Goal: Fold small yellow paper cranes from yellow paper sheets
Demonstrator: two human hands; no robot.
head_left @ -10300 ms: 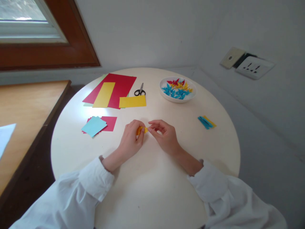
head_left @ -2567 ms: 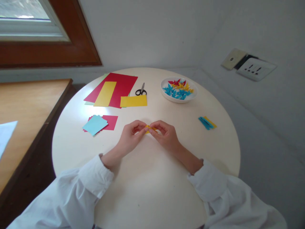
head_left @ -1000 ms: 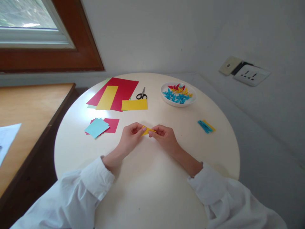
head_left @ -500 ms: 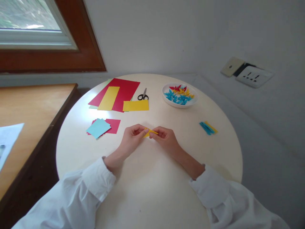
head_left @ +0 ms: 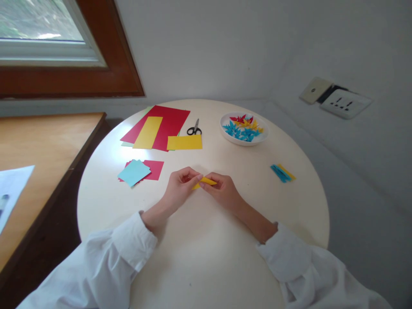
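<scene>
Between my two hands is a small piece of folded yellow paper (head_left: 209,181), over the middle of the round white table (head_left: 199,257). My left hand (head_left: 182,183) pinches its left part between thumb and fingers. From the other side, my right hand (head_left: 224,189) grips it, thumb in front. The fingertips nearly meet, and they cover part of the paper. Left of my hands lies a stack of light blue squares (head_left: 134,172) on red pieces (head_left: 156,169). To the right lie narrow folded blue strips (head_left: 281,173) and a yellow one (head_left: 287,171).
At the back, black-handled scissors (head_left: 195,128) lie near yellow rectangles (head_left: 184,142) and a large red sheet (head_left: 170,120). A white dish (head_left: 243,141) holds several blue, yellow and red folded paper shapes. A wooden desk (head_left: 54,146) stands at left; a wall socket (head_left: 346,104) is at right.
The yellow paper has turned slightly in my fingers, and more of its folded right part now shows. Both hands keep nearly the same place. The whole view has shifted very slightly.
</scene>
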